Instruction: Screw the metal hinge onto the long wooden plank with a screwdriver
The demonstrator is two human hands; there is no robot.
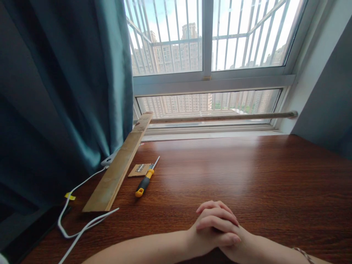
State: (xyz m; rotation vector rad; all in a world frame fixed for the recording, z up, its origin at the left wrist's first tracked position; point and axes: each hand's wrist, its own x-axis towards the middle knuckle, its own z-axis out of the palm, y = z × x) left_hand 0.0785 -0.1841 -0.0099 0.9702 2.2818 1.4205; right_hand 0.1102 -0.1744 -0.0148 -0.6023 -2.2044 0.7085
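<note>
My left hand [202,236] and my right hand [238,240] are clasped together above the front of the brown wooden table, their fingers interlaced and closed over one another. No object shows between them. Ahead and to the left lies a screwdriver [145,183] with a black and yellow handle, its metal shaft pointing away. The shaft end of its handle is beside a small cardboard piece [134,171] bearing small dark and pale items, too small to name. Left of these a long wooden board [121,161] slants across the table toward the window.
A white cable [82,231] with a yellow tag [70,196] curls at the table's left. The end of a white power strip [108,160] shows behind the board. A blue curtain [115,73] hangs left. A rail [220,118] crosses the barred window beyond the brown table [247,176].
</note>
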